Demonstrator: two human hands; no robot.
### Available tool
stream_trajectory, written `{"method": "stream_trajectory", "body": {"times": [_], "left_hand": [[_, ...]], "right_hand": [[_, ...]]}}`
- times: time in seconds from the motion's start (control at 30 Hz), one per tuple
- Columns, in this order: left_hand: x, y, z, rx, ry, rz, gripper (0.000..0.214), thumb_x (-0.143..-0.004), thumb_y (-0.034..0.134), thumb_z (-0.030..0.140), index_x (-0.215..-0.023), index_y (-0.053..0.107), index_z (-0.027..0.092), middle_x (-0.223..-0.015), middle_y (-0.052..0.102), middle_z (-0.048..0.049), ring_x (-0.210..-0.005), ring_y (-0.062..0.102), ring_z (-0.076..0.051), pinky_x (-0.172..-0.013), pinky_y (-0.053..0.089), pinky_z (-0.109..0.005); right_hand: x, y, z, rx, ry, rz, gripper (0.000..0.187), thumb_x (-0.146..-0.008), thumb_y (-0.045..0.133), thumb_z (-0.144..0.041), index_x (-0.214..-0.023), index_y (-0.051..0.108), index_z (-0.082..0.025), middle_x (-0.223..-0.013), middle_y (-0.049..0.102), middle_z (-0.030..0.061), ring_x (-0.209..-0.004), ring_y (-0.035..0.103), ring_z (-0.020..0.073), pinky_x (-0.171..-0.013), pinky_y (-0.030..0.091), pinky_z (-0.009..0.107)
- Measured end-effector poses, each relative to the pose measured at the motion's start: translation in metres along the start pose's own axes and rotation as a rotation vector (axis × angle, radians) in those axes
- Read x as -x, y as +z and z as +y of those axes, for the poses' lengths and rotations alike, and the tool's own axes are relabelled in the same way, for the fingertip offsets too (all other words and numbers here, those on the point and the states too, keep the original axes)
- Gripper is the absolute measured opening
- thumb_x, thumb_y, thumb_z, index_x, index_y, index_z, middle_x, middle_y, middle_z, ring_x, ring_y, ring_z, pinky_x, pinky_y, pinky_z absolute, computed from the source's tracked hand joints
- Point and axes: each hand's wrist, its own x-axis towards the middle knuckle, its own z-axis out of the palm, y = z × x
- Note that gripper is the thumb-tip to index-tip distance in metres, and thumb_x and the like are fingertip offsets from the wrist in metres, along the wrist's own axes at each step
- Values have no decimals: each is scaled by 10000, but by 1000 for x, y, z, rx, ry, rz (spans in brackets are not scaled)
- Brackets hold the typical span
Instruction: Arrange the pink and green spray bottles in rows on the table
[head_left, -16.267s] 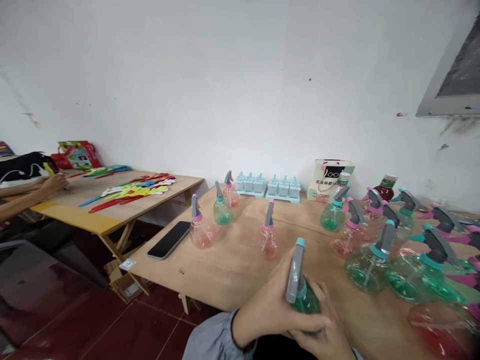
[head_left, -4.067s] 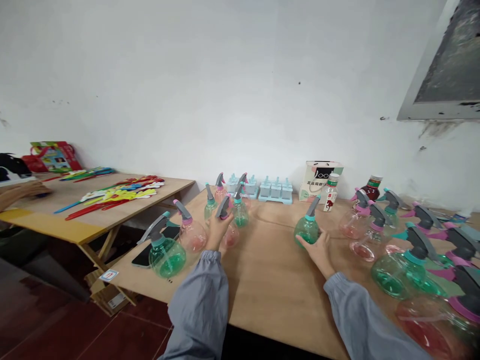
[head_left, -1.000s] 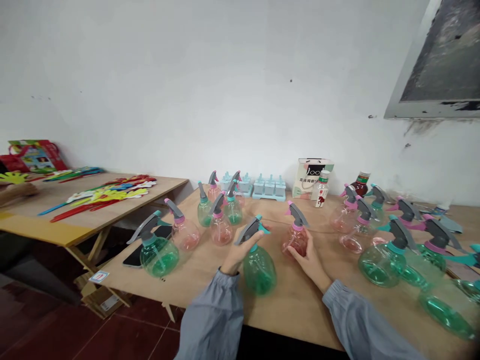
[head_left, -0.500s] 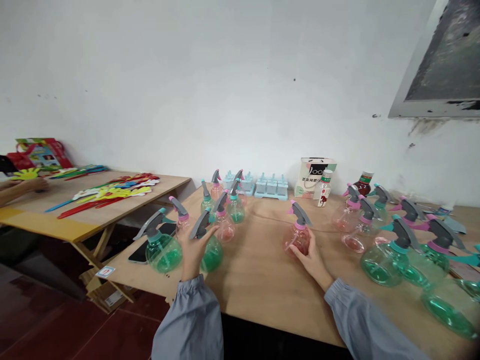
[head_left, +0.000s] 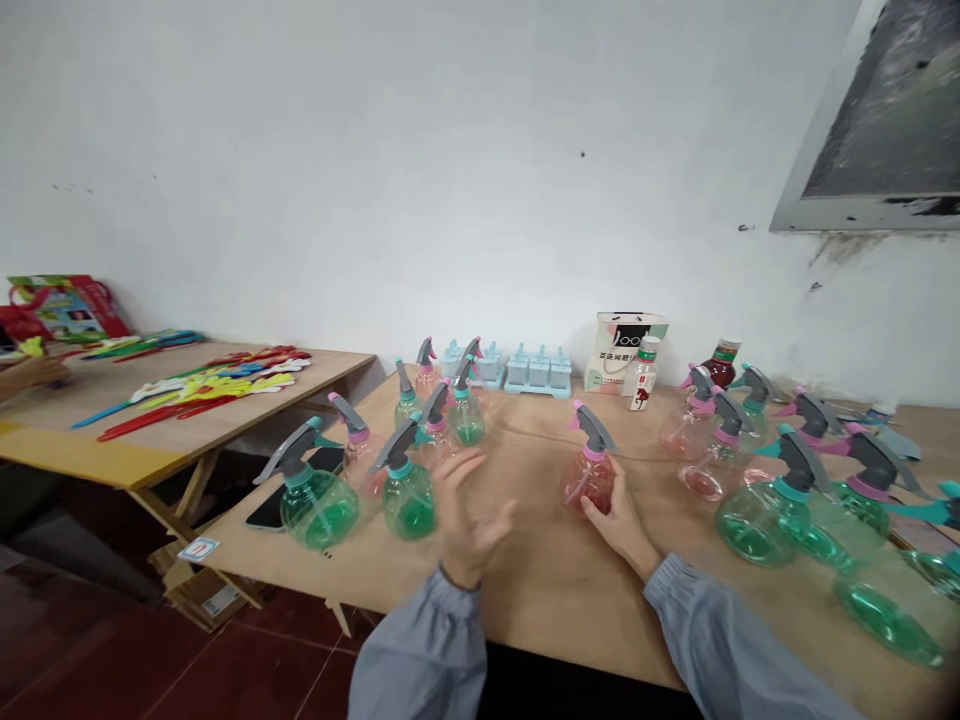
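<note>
My right hand (head_left: pixel 616 520) is wrapped round the body of a pink spray bottle (head_left: pixel 586 482) with a grey trigger head, which stands upright at the middle of the table. My left hand (head_left: pixel 471 515), a little blurred, hovers over the table with its fingers apart and nothing in them. Just left of it stands a green spray bottle (head_left: pixel 407 500). Another green spray bottle (head_left: pixel 319 508) is further left, and several more pink and green ones stand behind. On the right is a second group, among them a green spray bottle (head_left: pixel 761 522) near my right forearm.
Pale blue ice-pop moulds (head_left: pixel 538 372), a paper bag (head_left: pixel 619 355) and a white-labelled bottle (head_left: pixel 643 375) stand by the wall. A dark phone (head_left: pixel 266 510) lies at the table's left. Colourful hand-shaped clappers (head_left: pixel 217 385) cover the neighbouring table, where another person's hand (head_left: pixel 37 375) shows.
My left hand has come away from the green spray bottle at the left and moved right, towards the pink one. My right hand stays on the pink bottle. The view has shifted slightly.
</note>
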Motion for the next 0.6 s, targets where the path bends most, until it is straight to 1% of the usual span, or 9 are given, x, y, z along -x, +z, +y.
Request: {"method": "stream_trajectory", "body": {"times": [0.03, 0.1, 0.17, 0.23, 0.3, 0.37, 0.47, 0.53, 0.6], "left_hand": [[2, 22, 14, 80, -117, -193, 688, -730, 786, 510, -1305, 522, 240, -1353, 536, -138, -1319, 493, -345, -1138, 358, -512], [4, 67, 34, 238, -344, -380, 931, -596, 895, 457, -1378, 469, 187, -1472, 448, -195, -1454, 345, -399, -1202, 257, -528], [4, 103, 40, 348, -512, -425, 962, -534, 928, 389, -1360, 486, 172, -1473, 449, -204, -1479, 304, -408, -1219, 218, -526], [3, 124, 36, 435, -628, -369, 839, -579, 899, 349, -1313, 526, 191, -1415, 514, -179, -1435, 384, -374, -1207, 249, -501], [1, 128, 26, 524, -691, -298, 712, -627, 861, 327, -1264, 564, 216, -1342, 582, -140, -1356, 485, -323, -1184, 297, -460], [-4, 120, 16, 625, -732, -270, 662, -619, 855, 323, -1222, 598, 225, -1295, 628, -111, -1300, 547, -286, -1161, 335, -420], [-16, 100, 7, 781, -840, -303, 595, -598, 854, 355, -1139, 653, 212, -1219, 694, -97, -1249, 604, -277, -1073, 422, -381], [-23, 89, 5, 847, -943, -308, 520, -604, 843, 405, -1052, 683, 194, -1121, 738, -100, -1189, 648, -291, -941, 495, -351], [-28, 84, 6, 879, -1051, -271, 471, -590, 835, 474, -924, 688, 176, -966, 762, -92, -1081, 700, -295, -782, 525, -304]], "right_hand": [[1, 0, 0, 12, -16, -6, 807, -842, 662, -491, -1498, 286, -208, -1435, 498, 182, -1353, 498, 340, -1146, 394, 580], [3, 1, -2, 49, -81, -20, 806, -816, 691, -507, -1477, 336, -212, -1390, 532, 177, -1303, 536, 353, -1112, 427, 582], [5, 2, -8, 113, -152, -28, 790, -793, 716, -525, -1445, 396, -215, -1336, 565, 172, -1256, 565, 366, -1081, 451, 589], [5, 1, -16, 186, -189, -36, 776, -793, 718, -533, -1440, 420, -223, -1315, 578, 168, -1236, 577, 372, -1059, 471, 590], [5, -7, -24, 251, -231, -39, 745, -819, 696, -525, -1454, 422, -248, -1330, 580, 157, -1233, 583, 371, -1046, 484, 588], [4, -26, -31, 304, -307, 47, 683, -856, 653, -500, -1457, 429, -267, -1330, 586, 147, -1227, 588, 376, -1046, 476, 608], [3, -76, -32, 399, -432, 412, 620, -874, 612, -441, -1453, 444, -291, -1313, 582, 150, -1213, 580, 416, -1021, 449, 686], [3, -118, -25, 479, -531, 653, 647, -863, 631, -411, -1473, 417, -378, -1378, 537, 153, -1239, 544, 454, -996, 424, 731], [6, -157, -16, 535, -595, 853, 670, -853, 620, -441, -1486, 401, -405, -1398, 522, 184, -1263, 511, 492, -992, 382, 767]]}}
